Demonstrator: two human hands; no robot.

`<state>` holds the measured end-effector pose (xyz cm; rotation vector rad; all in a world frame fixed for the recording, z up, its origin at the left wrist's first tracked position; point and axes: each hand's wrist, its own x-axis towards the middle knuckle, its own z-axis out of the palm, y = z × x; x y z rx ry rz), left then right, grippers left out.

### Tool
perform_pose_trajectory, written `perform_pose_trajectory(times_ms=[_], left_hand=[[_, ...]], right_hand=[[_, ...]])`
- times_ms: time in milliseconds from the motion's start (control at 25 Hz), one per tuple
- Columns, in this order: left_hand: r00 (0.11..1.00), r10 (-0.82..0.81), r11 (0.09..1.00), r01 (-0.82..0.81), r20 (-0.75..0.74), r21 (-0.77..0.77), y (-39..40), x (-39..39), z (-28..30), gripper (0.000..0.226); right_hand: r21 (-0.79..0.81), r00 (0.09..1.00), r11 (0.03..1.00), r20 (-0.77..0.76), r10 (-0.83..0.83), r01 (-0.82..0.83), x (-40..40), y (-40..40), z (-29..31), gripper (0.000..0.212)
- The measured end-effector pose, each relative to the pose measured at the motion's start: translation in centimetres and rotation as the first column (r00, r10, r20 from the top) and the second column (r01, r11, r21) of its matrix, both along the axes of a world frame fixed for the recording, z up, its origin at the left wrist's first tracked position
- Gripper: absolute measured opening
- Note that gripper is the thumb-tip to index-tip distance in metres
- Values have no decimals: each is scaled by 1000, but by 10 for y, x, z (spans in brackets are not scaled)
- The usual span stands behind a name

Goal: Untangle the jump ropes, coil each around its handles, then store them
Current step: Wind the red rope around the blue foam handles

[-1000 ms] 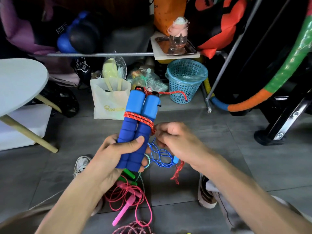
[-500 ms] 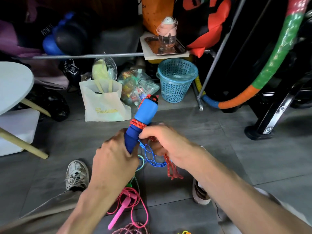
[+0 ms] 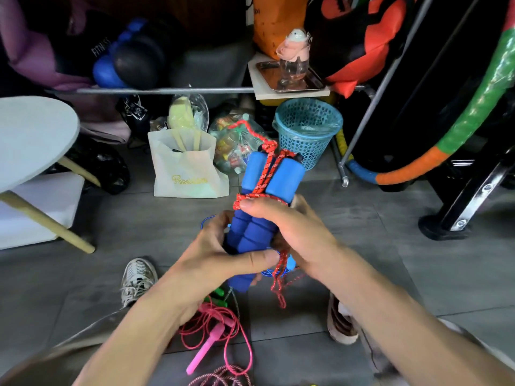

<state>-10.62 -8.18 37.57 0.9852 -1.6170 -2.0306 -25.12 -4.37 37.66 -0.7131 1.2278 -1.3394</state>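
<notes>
Both hands grip the paired blue foam handles held upright over the floor: the left hand curls round their lower ends, the right hand clasps the middle, thumb pressing the red braided rope. A few turns circle the ribbed, cylindrical handles; a short tail dangles, so this coil looks nearly finished. Below, a thin pink rope with its slim plastic handle lies loose and tangled, uncoiled; nothing looks stored yet.
</notes>
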Motion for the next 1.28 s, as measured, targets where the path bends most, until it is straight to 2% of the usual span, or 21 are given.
perform_pose_trajectory(times_ms=[80,120,240,320,440,520,640,720,760,880,960,1040,1280], left_hand=[[995,-70,994,75,-75,77,0,2,1,31],[988,-90,985,107,-127,138,0,3,0,27],[940,-143,920,242,-310,308,0,6,-3,43],[926,-208,884,316,-315,344,0,7,-5,47],[905,-275,858,384,-326,341,1,7,-6,44],[925,-235,895,326,-297,306,4,5,-5,33],[962,-145,954,198,-233,225,10,2,-1,16],[985,-70,986,92,-157,137,11,2,-1,13],[992,-25,995,38,-126,98,10,2,-3,15],[991,100,995,-97,-92,35,10,-1,-8,19],[982,179,984,-179,-53,12,11,-4,-10,13],[972,235,972,-235,-12,-14,10,-4,-11,5],[962,264,942,-239,76,-237,5,-5,-10,11]], right_hand=[[-56,997,996,-29,65,-66,1,1,1,26],[-81,994,991,-34,100,-103,0,2,2,36],[-143,980,970,-20,196,-197,-6,7,12,41],[-142,975,965,-61,215,-221,-9,9,15,43],[-122,948,960,-230,219,-251,-12,9,12,62],[-117,939,957,-259,227,-264,-15,8,11,58],[-125,937,963,-289,194,-238,-21,6,13,25],[-118,922,966,-345,175,-228,-22,4,10,15],[-96,912,972,-377,163,-213,-20,3,9,21],[4,859,995,-504,92,-104,-12,-1,6,74],[65,807,997,-587,70,-39,-6,-2,5,89],[116,786,993,-616,58,17,-1,-1,6,87],[149,778,979,-628,-16,140,-1,3,10,68]])
